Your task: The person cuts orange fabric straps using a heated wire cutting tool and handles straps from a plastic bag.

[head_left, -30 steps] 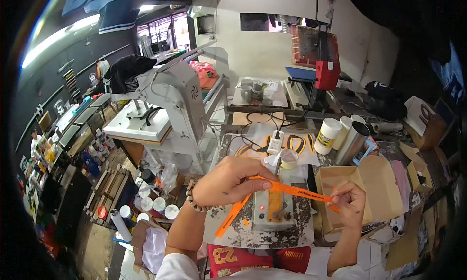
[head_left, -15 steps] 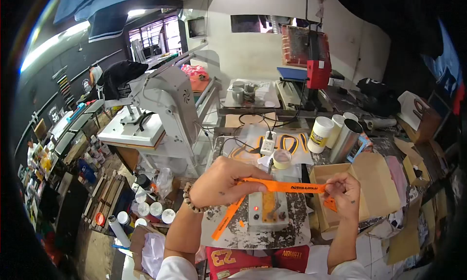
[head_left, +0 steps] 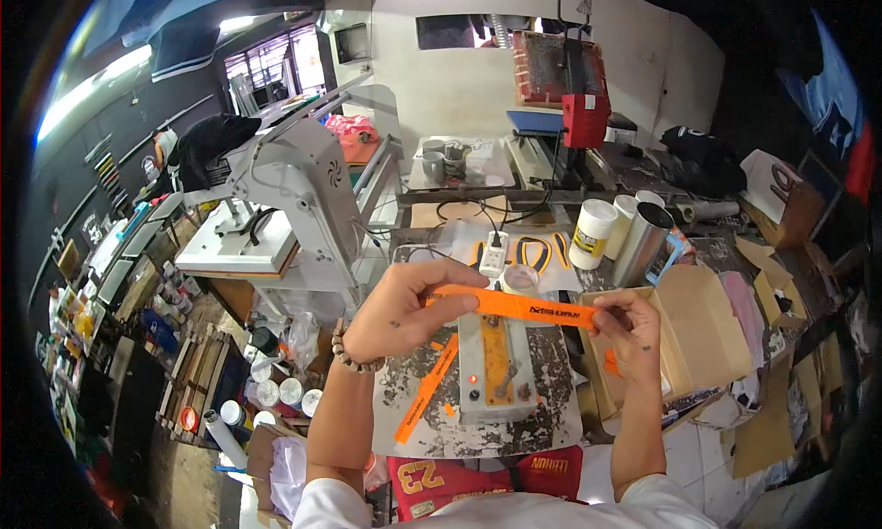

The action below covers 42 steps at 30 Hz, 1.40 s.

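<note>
An orange strip with dark lettering (head_left: 528,308) is stretched between my two hands, above a small grey sealing device (head_left: 498,368) with an orange-brown bar and a lit red light. My left hand (head_left: 409,310), with a beaded bracelet on its wrist, pinches the strip's left part between thumb and fingers. My right hand (head_left: 629,332) pinches its right end, and a short orange piece shows below those fingers. Another orange length (head_left: 427,391) slants down to the worn tabletop (head_left: 542,437). Small orange scraps lie near the device.
An open cardboard box (head_left: 703,332) stands at the right. Behind it are white tubs (head_left: 593,233) and a metal cylinder (head_left: 643,244). A white power strip (head_left: 494,253) and tape roll (head_left: 520,281) lie behind the device. A heat press (head_left: 322,180) stands left.
The view has shifted, and both hands have risen a little with the strip. The strip now shows more of its face and lettering, and is pulled straighter.
</note>
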Each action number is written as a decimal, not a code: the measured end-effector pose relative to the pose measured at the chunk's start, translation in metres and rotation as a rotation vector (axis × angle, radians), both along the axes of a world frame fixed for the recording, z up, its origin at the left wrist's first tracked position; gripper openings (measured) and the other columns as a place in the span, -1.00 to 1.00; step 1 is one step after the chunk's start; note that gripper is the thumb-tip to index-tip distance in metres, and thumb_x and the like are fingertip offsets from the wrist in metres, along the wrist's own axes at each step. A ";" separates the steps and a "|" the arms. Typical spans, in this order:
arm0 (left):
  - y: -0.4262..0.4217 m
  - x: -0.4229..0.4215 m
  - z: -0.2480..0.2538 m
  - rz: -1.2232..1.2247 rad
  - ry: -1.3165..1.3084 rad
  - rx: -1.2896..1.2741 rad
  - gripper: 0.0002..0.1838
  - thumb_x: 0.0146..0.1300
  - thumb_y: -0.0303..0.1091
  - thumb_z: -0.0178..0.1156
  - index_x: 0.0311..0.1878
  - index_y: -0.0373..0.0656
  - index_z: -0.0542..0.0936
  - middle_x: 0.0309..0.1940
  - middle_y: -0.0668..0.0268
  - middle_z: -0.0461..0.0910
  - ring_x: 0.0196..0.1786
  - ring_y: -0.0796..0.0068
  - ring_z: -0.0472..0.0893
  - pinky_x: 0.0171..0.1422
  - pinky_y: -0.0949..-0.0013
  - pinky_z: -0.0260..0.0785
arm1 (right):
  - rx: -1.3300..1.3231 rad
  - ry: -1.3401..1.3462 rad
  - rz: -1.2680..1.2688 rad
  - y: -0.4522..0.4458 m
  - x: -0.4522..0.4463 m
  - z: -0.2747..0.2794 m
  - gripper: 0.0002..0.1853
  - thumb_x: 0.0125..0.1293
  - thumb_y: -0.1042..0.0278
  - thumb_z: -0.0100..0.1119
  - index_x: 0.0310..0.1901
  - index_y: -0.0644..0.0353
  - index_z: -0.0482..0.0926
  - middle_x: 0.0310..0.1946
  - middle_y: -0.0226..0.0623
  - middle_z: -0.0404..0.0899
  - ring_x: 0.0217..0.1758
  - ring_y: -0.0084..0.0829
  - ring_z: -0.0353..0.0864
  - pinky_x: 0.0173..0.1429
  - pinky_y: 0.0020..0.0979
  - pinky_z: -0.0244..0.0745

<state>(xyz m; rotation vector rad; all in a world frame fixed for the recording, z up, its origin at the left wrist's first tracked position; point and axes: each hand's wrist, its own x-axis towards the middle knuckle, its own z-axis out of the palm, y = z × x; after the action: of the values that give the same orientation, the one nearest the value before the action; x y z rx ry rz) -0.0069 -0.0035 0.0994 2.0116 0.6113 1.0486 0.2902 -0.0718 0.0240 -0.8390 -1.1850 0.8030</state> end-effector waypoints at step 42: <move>0.024 0.015 -0.060 0.070 -0.036 -0.239 -0.71 0.21 -0.54 0.36 0.01 -0.37 0.63 -0.17 0.21 0.70 -0.13 0.57 0.65 -0.01 0.51 0.51 | -0.035 -0.285 0.370 0.070 -0.044 -0.001 -0.79 0.34 0.49 0.21 0.00 0.26 0.57 -0.38 -0.55 0.49 -0.35 -0.75 0.43 -0.23 -0.62 0.39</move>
<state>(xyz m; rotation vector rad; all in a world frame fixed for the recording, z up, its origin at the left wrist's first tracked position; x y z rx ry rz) 0.0082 0.0201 0.0392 1.7721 0.7560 1.0003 0.2463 -0.0014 0.0233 -0.7901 -1.6135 1.0293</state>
